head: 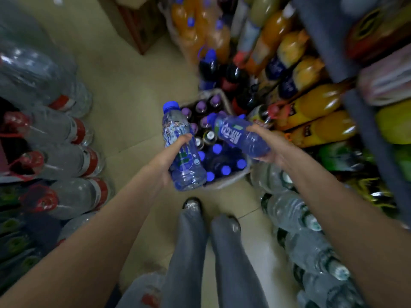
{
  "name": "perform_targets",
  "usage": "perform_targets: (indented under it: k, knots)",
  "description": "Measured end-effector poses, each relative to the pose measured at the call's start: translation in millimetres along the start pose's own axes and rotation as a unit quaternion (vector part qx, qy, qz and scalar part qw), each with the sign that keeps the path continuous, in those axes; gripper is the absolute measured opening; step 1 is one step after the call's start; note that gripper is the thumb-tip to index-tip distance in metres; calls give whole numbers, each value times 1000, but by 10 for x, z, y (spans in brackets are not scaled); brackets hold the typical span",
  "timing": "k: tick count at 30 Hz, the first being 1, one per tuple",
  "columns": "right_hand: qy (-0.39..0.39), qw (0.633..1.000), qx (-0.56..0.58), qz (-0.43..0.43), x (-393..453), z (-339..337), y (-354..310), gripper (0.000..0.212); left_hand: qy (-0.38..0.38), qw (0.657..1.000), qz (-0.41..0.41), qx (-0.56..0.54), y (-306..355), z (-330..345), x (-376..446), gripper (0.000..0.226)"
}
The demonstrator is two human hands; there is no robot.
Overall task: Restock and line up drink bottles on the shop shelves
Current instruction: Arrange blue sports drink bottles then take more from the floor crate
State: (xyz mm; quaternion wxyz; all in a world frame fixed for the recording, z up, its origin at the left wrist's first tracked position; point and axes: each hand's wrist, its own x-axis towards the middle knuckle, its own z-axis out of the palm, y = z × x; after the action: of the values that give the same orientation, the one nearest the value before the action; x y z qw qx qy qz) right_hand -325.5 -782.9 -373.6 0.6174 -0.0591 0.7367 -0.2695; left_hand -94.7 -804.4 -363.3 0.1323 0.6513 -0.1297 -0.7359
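My left hand (169, 158) grips a blue-capped bottle of blue drink (178, 134) by its lower half, cap pointing away from me. My right hand (269, 143) holds a second blue bottle (235, 134) tilted, its cap pointing left. Both bottles hang above an open box (229, 181) on the floor that holds several blue-capped and purple-capped bottles (219, 150). The shelf (364, 121) on my right carries rows of orange and yellow drink bottles (318, 105).
Large water bottles with red labels (66, 156) are stacked on the left. More water bottles with green caps (295, 214) lie at the lower right. Orange soda bottles (200, 34) and a brown carton (138, 23) stand further down the aisle. My legs (211, 252) stand on beige floor tiles.
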Motion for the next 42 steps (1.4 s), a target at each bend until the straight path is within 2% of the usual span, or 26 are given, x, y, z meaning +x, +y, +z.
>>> perform_targets:
  k: [1, 2, 4, 5, 6, 8, 11, 14, 16, 17, 19, 22, 26, 29, 32, 35, 38, 42]
  knots:
    - [-41, 996, 74, -18, -257, -82, -84, 25, -10, 1000, 22, 3, 88, 104, -146, 30]
    - [-88, 984, 144, -49, -529, -182, -162, 29, -19, 998, 51, 7, 173, 205, -309, 29]
    - [-196, 939, 254, -127, -1189, -489, -270, 68, -31, 992, 121, 30, 298, 438, -758, 31]
    - [-241, 917, 272, -165, -1495, -652, -295, 84, -37, 986, 155, 42, 338, 549, -998, 32]
    - [-279, 900, 261, -210, -1818, -814, -313, 90, -49, 980, 188, 50, 353, 656, -1238, 32]
    - [-298, 886, 187, -301, -2447, -1134, -334, 89, -71, 960, 262, 68, 288, 872, -1751, 39]
    - [-246, 879, 147, -381, -3252, -1618, -223, 93, -76, 921, 373, 87, -40, 1239, -2581, 51]
    - [-201, 877, 144, -412, -4018, -2139, 165, 96, -104, 897, 425, 70, -504, 1685, -3445, 57]
    - [-159, 881, 128, -428, -4489, -2472, 477, 108, -122, 885, 442, 80, -760, 1949, -3984, 61]
    - [-134, 878, 119, -443, -4706, -2637, 615, 107, -133, 877, 453, 94, -862, 2079, -4248, 69]
    - [-91, 865, 97, -484, -5112, -2931, 853, 90, -159, 855, 478, 121, -1026, 2322, -4725, 78]
    - [-23, 848, 85, -523, -5635, -3285, 1245, 74, -198, 821, 513, 154, -1280, 2662, -5339, 53]
    - [97, 827, 88, -547, -6179, -3657, 1837, 73, -238, 776, 563, 155, -1776, 3048, -5879, 63]
    - [204, 808, 91, -544, -6456, -3924, 2277, 71, -273, 753, 576, 163, -2251, 3337, -6138, 65]
    - [317, 790, 84, -518, -6688, -4417, 2678, 93, -307, 720, 588, 206, -2670, 3714, -6351, 63]
    - [405, 753, 150, -496, -7023, -5006, 3117, 82, -328, 681, 610, 240, -3072, 4140, -6545, 65]
    - [466, 714, 215, -477, -7341, -5657, 3605, 90, -341, 647, 628, 267, -3511, 4572, -6751, 74]
    - [564, 656, 215, -453, -7883, -6387, 4241, 66, -384, 641, 608, 269, -4167, 5225, -7034, 68]
